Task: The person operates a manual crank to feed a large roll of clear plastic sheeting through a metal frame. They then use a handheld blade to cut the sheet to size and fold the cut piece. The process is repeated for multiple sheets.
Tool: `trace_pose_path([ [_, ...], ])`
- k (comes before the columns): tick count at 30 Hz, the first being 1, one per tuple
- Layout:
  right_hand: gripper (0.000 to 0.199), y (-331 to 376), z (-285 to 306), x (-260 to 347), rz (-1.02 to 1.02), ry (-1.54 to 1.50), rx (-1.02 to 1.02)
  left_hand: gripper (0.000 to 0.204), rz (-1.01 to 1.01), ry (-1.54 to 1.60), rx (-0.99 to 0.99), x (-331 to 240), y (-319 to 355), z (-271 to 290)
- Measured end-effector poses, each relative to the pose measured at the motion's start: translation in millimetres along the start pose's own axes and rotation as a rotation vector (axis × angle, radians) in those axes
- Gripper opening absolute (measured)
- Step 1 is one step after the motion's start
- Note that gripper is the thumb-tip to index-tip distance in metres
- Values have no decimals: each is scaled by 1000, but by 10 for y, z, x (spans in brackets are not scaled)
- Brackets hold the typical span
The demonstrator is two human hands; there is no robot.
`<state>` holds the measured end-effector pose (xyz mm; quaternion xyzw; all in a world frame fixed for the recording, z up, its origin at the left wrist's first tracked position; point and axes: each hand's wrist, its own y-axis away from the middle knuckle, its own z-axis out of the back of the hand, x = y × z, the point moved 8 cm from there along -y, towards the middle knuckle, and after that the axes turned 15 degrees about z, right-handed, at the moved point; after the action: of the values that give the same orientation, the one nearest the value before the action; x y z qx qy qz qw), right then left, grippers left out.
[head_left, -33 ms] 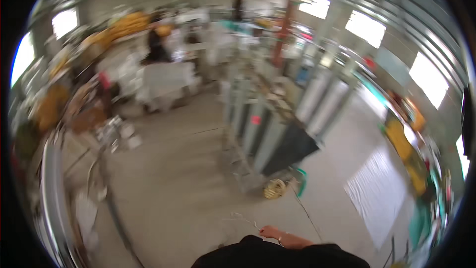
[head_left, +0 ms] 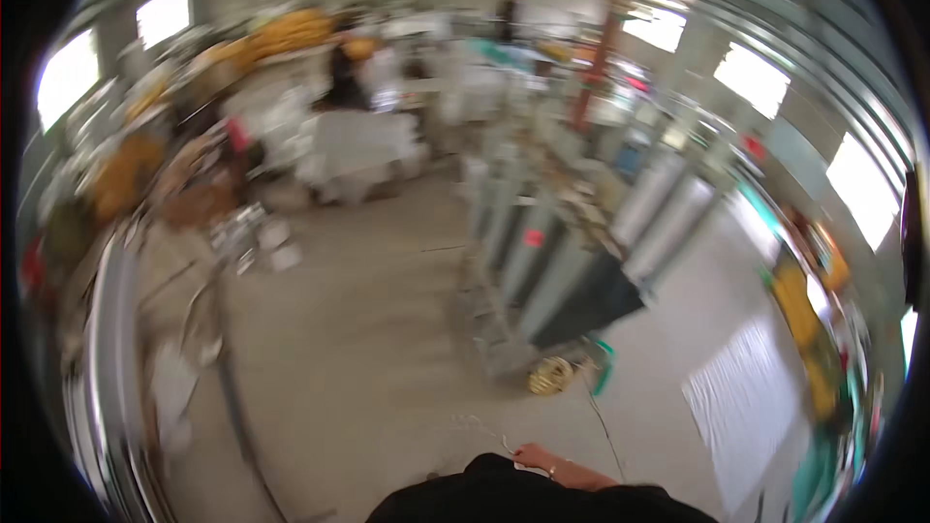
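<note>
My right hand (head_left: 532, 454) is at the lower edge, reaching left across my dark clothing, with a pale band at the wrist. Its fingers look curled together, and a thin pale string (head_left: 506, 443) runs from them to the floor on the left. Blur hides the exact grip. My left hand is out of sight. Ahead of the right hand, a yellow coil (head_left: 550, 377) lies on the floor beside a curved green strip (head_left: 604, 369).
A rack of tall grey panels (head_left: 542, 266) stands ahead, right of centre. White sheeting (head_left: 746, 397) lies on the floor at the right. A cloth-covered table (head_left: 358, 150) and yellow bundles (head_left: 291, 34) are farther back. Long metal rails (head_left: 116, 339) line the left, near a dark cable (head_left: 237, 416).
The whole scene has shifted to the right in the picture as my view turned slightly left. My right hand stays low in front of me, with the string still at its fingers.
</note>
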<state>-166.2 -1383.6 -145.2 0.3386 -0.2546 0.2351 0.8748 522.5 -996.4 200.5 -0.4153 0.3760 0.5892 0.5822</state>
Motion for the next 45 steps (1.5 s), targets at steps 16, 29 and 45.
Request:
trace_pose_path([
  [16, 34, -2608, 229, 767, 102, 79, 279, 35, -438, -585, -113, -754, 615, 84],
  [29, 25, -5247, 599, 3172, 87, -177, 398, 21, -142, -1445, 707, 357, 890, -707],
  [45, 37, -7631, 124, 5683, 360, 179, 525, 59, 85, -744, 404, 452, -3713, -3564],
])
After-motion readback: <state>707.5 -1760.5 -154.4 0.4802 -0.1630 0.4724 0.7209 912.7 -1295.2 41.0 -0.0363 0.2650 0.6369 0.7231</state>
